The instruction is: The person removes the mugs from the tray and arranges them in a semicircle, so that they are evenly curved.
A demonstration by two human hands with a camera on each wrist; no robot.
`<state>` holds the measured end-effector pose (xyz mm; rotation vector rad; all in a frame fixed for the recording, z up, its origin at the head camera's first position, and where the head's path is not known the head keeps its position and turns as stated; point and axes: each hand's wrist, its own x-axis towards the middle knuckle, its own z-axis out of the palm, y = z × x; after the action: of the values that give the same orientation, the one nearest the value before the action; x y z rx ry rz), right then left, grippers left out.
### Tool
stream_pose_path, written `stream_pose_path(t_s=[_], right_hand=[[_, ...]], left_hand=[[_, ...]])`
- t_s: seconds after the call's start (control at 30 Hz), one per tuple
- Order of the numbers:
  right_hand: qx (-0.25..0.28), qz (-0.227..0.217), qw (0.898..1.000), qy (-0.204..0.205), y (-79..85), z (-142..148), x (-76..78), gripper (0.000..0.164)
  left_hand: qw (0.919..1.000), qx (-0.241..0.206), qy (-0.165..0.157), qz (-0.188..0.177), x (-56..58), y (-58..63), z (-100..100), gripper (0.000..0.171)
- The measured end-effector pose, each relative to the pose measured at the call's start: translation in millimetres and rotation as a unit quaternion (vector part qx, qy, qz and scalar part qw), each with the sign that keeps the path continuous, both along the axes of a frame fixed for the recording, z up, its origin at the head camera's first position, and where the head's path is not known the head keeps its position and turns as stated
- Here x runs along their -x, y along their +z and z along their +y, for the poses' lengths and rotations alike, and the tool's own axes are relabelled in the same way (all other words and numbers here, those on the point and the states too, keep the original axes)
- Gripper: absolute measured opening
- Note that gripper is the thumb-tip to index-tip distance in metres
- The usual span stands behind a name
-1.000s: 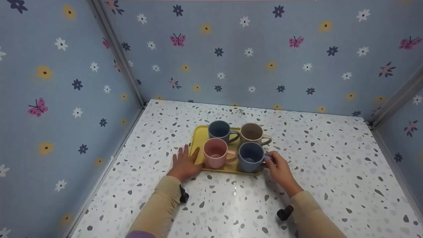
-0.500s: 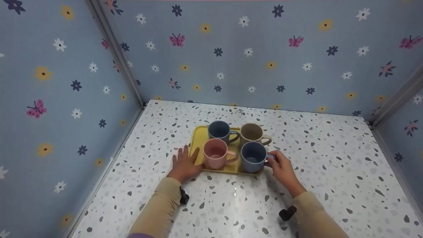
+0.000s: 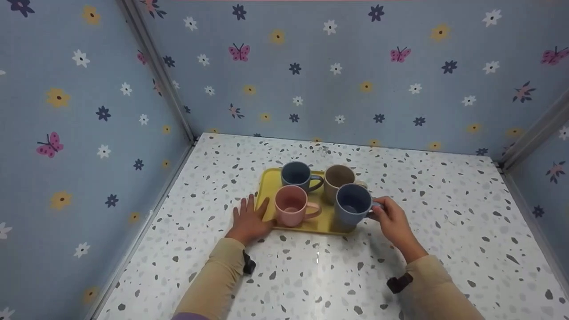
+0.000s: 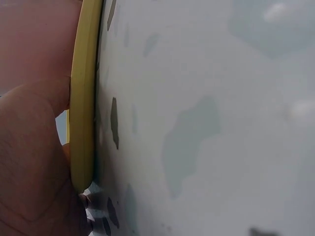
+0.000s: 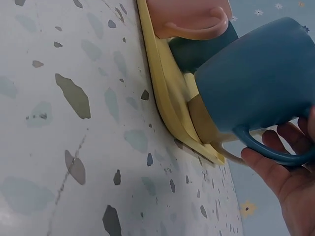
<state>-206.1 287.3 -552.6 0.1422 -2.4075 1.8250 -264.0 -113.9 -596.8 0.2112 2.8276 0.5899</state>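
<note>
My right hand [image 3: 393, 222] pinches the handle of a blue mug [image 3: 353, 204], which hangs upright above the right front corner of a yellow tray [image 3: 269, 178]. The right wrist view shows the blue mug [image 5: 261, 73] raised off the tray, thumb and fingers at its handle. On the tray stand a pink mug [image 3: 291, 206] at the front, a dark teal mug [image 3: 295, 174] behind it, and a beige mug [image 3: 338, 178] at the back right, partly hidden by the blue one. My left hand [image 3: 251, 223] lies with spread fingers at the tray's left front corner, thumb over the rim by the pink mug.
The white speckled table [image 3: 444, 222] carries the tray near its middle. Blue flowered panels stand behind it [image 3: 311, 89] and on both sides, joined by grey metal posts [image 3: 155, 66]. A small black camera [image 3: 400, 283] sits on each wrist.
My right hand has moved right and up, lifting the blue mug off the tray's front right corner. The left hand and the other mugs have stayed in place.
</note>
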Motion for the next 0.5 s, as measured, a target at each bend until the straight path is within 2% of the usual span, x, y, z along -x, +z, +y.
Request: stream_pose_path(t_s=[0.23, 0.5], right_hand=[[0.023, 0.008, 1.000, -0.001, 4.3, 14, -2.4, 0.016], [0.015, 0.012, 1.000, -0.004, 3.1, 30, -8.2, 0.017]], left_hand=[[1.0000, -0.001, -0.003, 0.005, 0.8, -1.9, -1, 0.081], [1.0000, 0.001, -0.001, 0.007, 0.3, -2.9, 0, 0.080]])
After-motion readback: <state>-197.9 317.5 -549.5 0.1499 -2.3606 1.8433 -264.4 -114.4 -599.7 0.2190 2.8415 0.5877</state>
